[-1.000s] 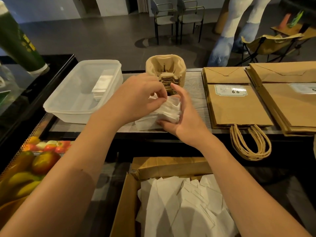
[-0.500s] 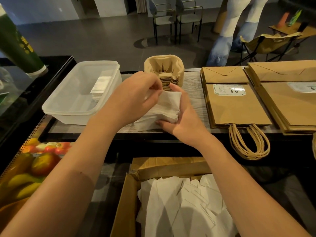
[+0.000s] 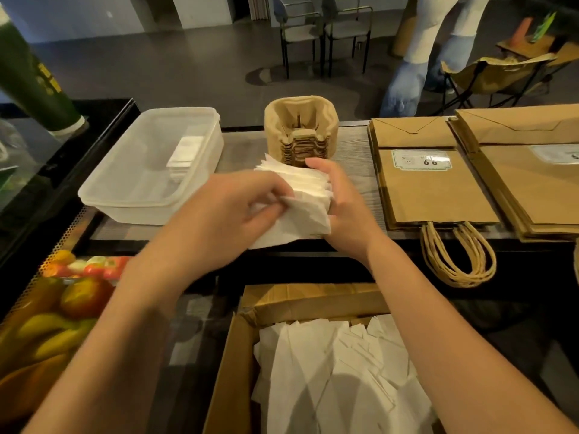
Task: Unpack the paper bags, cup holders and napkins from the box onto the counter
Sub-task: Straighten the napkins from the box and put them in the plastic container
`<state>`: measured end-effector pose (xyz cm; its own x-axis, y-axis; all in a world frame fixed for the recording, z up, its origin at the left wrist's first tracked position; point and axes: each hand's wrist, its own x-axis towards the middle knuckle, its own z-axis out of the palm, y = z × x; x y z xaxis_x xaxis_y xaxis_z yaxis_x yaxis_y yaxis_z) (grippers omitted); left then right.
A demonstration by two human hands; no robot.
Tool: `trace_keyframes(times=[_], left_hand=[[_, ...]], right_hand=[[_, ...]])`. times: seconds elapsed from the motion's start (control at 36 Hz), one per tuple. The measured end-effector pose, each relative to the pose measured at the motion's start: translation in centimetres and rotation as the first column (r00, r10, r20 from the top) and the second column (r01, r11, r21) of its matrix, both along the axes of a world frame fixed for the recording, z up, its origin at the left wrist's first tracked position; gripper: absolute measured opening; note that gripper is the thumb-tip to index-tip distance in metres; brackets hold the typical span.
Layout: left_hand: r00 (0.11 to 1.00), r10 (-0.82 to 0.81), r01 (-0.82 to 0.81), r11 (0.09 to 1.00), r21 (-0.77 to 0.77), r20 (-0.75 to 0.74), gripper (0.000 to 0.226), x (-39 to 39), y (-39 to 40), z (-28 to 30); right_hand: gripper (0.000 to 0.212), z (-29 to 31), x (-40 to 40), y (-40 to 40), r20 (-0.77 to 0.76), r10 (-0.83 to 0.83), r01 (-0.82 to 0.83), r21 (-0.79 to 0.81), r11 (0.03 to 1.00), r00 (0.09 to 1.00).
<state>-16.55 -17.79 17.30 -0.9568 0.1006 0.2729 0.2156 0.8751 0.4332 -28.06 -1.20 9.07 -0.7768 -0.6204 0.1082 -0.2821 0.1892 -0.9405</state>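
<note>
A stack of white napkins (image 3: 305, 198) lies on the wooden counter (image 3: 241, 151) in front of the stack of cup holders (image 3: 302, 130). My left hand (image 3: 232, 211) pinches the stack's left side, thumb and fingers on the top sheets. My right hand (image 3: 341, 198) cups the stack's right side, fingers curled round its far edge. Two piles of brown paper bags (image 3: 432, 189) (image 3: 532, 170) lie flat to the right. Below the counter the cardboard box (image 3: 238, 371) holds several loose napkins (image 3: 338, 377).
A clear plastic tub (image 3: 144, 170) with a small white stack inside sits left of the napkins. A fruit display (image 3: 56, 308) is at lower left. A green cylinder (image 3: 31, 76) leans at far left. A person's legs and chairs stand beyond the counter.
My left hand has slid back toward me along the stack. The napkin stack has fanned out flatter, its far edges now spread toward the cup holders. My right hand has stayed in place.
</note>
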Motion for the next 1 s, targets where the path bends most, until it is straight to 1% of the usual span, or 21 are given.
trace_keyframes(times=[0.06,0.11,0.14,0.17,0.25,0.28,0.36,0.42,0.47,0.5,0.53,0.56,0.58,0.61,0.64,0.67,0.75,0.81,0.86,0.97,1.0], left_hand=[[0.996,0.078,-0.074,0.991,-0.108,0.036,0.018,-0.3,-0.2,-1.3],[0.991,0.135,-0.131,0.975,-0.179,0.013,0.017,-0.8,-0.5,-2.3],[0.989,0.150,-0.149,0.968,-0.200,-0.011,0.018,-0.9,-0.7,-2.7],[0.986,0.161,-0.165,0.963,-0.211,-0.037,0.019,-1.1,-0.7,-3.0],[0.980,0.161,-0.186,0.952,-0.245,-0.118,0.020,-1.6,-0.4,-3.4],[0.978,0.150,-0.185,0.947,-0.261,-0.146,0.020,-1.9,-0.3,-3.5],[0.968,0.094,-0.158,0.947,-0.280,-0.232,0.016,-2.5,0.2,-3.9],[0.947,0.101,-0.187,0.946,-0.265,-0.304,0.017,-2.9,0.4,-4.4],[0.923,0.177,-0.256,0.945,-0.201,-0.341,0.033,-3.0,0.3,-5.1],[0.916,0.233,-0.287,0.949,-0.129,-0.325,0.045,-2.9,0.1,-5.5],[0.917,0.295,-0.308,0.951,-0.006,-0.267,0.058,-2.8,-0.2,-6.0],[0.924,0.346,-0.320,0.933,0.163,-0.162,0.070,-2.6,-0.4,-6.3],[0.931,0.365,-0.334,0.876,0.347,-0.026,0.079,-2.4,-0.5,-6.4],[0.933,0.343,-0.349,0.788,0.507,0.109,0.086,-2.2,-0.5,-6.4],[0.932,0.302,-0.361,0.704,0.612,0.203,0.092,-2.2,-0.4,-6.4],[0.932,0.268,-0.363,0.649,0.669,0.246,0.096,-2.2,-0.5,-6.1],[0.953,0.207,-0.303,0.573,0.761,0.223,0.101,-2.7,-1.0,-5.6],[0.958,0.183,-0.286,0.605,0.743,0.220,0.101,-3.1,-1.5,-5.4],[0.959,0.154,-0.282,0.631,0.723,0.239,0.101,-3.2,-1.7,-5.4],[0.958,0.089,-0.265,0.630,0.730,0.272,0.098,-3.6,-1.6,-5.5],[0.962,0.070,-0.250,0.613,0.750,0.264,0.097,-3.6,-1.5,-5.5]], right_hand=[[0.074,0.3,0.1,0.0,0.048,-0.001,0.002,-0.016,1.000,0.999],[0.057,0.6,0.4,0.1,0.047,-0.007,0.008,-0.014,1.000,0.999],[0.053,0.8,0.6,0.1,0.075,-0.008,0.009,-0.020,1.000,0.997],[0.058,1.0,0.7,0.2,0.106,-0.001,0.004,-0.030,1.000,0.994],[0.103,1.3,0.9,0.3,0.119,0.058,-0.053,-0.044,0.998,0.991],[0.110,1.3,1.0,0.3,0.106,0.075,-0.071,-0.036,0.997,0.992],[0.106,1.0,1.0,0.4,0.050,0.075,-0.076,0.012,0.997,0.996],[0.103,1.0,0.9,0.5,0.031,0.070,-0.070,0.024,0.997,0.997],[0.097,0.7,0.7,0.5,0.016,0.061,-0.061,0.004,0.998,0.998],[0.093,0.6,0.6,0.5,0.002,0.053,-0.053,-0.003,0.999,0.999],[0.089,0.4,0.4,0.5,-0.014,0.048,-0.048,-0.002,0.999,0.999],[0.085,0.3,0.3,0.5,-0.030,0.044,-0.044,0.000,0.999,0.999],[0.081,0.2,0.3,0.5,-0.044,0.040,-0.040,0.003,0.999,0.998],[0.076,0.2,0.3,0.5,-0.060,0.038,-0.038,0.006,0.999,0.997],[0.071,0.3,0.3,0.4,-0.078,0.036,-0.035,0.006,0.999,0.996],[0.067,0.4,0.3,0.4,-0.097,0.032,-0.032,-0.001,0.999,0.995],[0.068,0.9,0.0,0.5,-0.125,0.007,-0.013,-0.047,0.999,0.992],[0.077,1.0,-0.1,0.6,-0.118,0.023,-0.030,-0.060,0.998,0.993],[0.088,0.9,-0.1,0.7,-0.104,0.046,-0.049,-0.025,0.998,0.993],[0.096,0.5,-0.1,0.6,-0.081,0.046,-0.045,0.011,0.999,0.996],[0.097,0.5,-0.1,0.4,-0.086,0.042,-0.041,0.013,0.999,0.995]])
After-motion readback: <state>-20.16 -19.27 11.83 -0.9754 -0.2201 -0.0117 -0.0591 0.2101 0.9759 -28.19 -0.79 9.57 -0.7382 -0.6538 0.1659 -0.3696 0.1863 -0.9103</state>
